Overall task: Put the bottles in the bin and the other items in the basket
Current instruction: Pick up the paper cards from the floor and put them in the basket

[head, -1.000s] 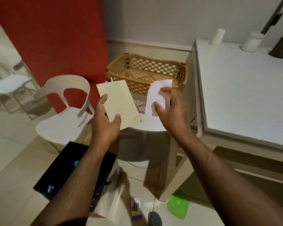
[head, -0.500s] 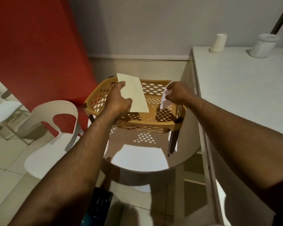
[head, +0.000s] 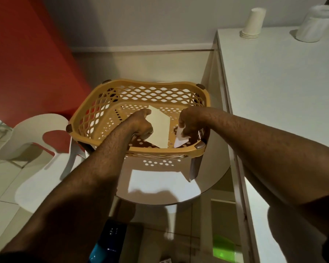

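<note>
Two papers inside basket

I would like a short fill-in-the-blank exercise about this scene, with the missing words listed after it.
1. The left hand holds a cream envelope inside the ____.
2. The right hand holds a ____ piece of paper.
3. The basket stands on a round ____.
4. On the counter, the stack of paper cups stands upside ____.

Missing words: basket; white; table; down
</note>
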Available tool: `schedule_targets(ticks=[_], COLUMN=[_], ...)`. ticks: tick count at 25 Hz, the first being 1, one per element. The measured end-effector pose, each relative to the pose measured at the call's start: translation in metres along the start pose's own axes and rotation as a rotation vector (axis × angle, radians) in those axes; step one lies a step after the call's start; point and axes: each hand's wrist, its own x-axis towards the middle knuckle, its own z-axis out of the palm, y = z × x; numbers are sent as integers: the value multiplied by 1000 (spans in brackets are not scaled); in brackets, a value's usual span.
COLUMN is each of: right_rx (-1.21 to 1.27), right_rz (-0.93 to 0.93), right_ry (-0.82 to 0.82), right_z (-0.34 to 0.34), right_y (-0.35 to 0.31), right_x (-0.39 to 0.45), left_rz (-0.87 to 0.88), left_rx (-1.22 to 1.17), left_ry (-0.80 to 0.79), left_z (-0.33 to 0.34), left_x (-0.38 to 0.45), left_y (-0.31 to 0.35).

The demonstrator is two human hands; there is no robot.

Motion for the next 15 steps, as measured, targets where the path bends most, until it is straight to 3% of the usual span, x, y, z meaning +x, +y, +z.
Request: schedule_targets(ticks=[8, 15], right_rx=[-69, -84], right_rz=[42, 53], right_ry=[-87, -47], right_z=[-1, 2], right_y=[5, -2], right_x=[2, -4], left_rz=[23, 79], left_rx=[149, 546], left_ry=[-154, -114], left_z=[21, 31], left_x=[18, 14], left_y=[-10, -1])
